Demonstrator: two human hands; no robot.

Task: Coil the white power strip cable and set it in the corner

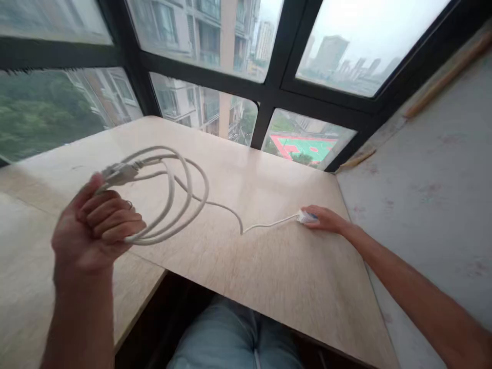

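Head view: left hand (102, 220) clenching coiled cable (189, 180), right hand (323, 219) gripping white end piece (306, 217) on tabletop (269, 271); coiled cable perhaps risking tangles, left grip slackening being likeliest cause.

Bare forearms (415, 294), left hand (96, 225) with thin ring (129, 204); light blue-grey trousers (226, 338), pale front strip (257, 357)

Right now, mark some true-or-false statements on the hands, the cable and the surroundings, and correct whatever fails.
1. The left hand holds loops of pale cable. True.
2. The right hand is empty and raised to the glass. False: it is low at the wooden surface, fingers on a white end piece.
3. Cable stretches toward the white end piece. True.
4. The window frame is white. False: it is dark.
5. A sports court shows outside. True.
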